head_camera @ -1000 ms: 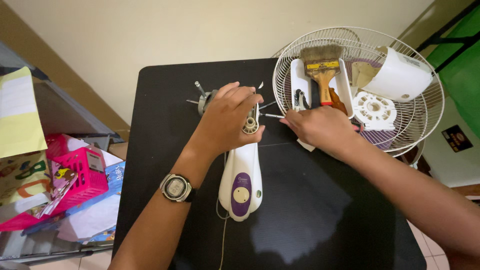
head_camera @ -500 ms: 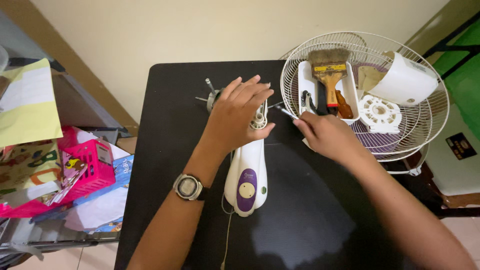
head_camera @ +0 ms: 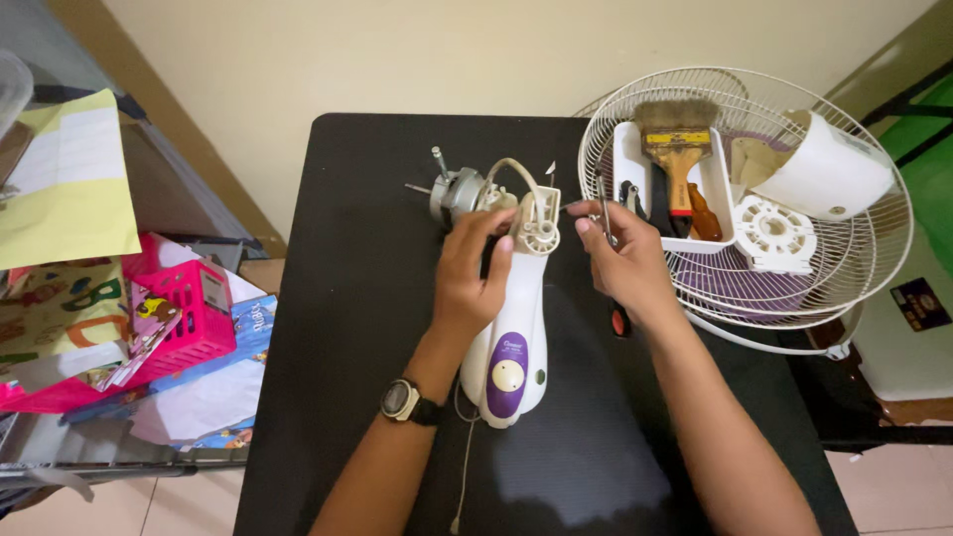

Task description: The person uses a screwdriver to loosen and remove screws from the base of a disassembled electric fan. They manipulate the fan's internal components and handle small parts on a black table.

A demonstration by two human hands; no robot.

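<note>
Left hand [head_camera: 475, 273] has slid down to grip the white fan body [head_camera: 516, 342], uncovering its motor [head_camera: 459, 195]; right hand [head_camera: 623, 260] now clasps a screwdriver [head_camera: 617, 316].

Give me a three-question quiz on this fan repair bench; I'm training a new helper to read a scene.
1. True or false: the left hand rests on the white and purple fan body.
2. Where does the paintbrush lie? A) on the black table B) in the white tray on the fan grille C) in the pink basket
3. What is worn on the left wrist?

Key: 1 true; 2 B; 3 a wristwatch.
</note>
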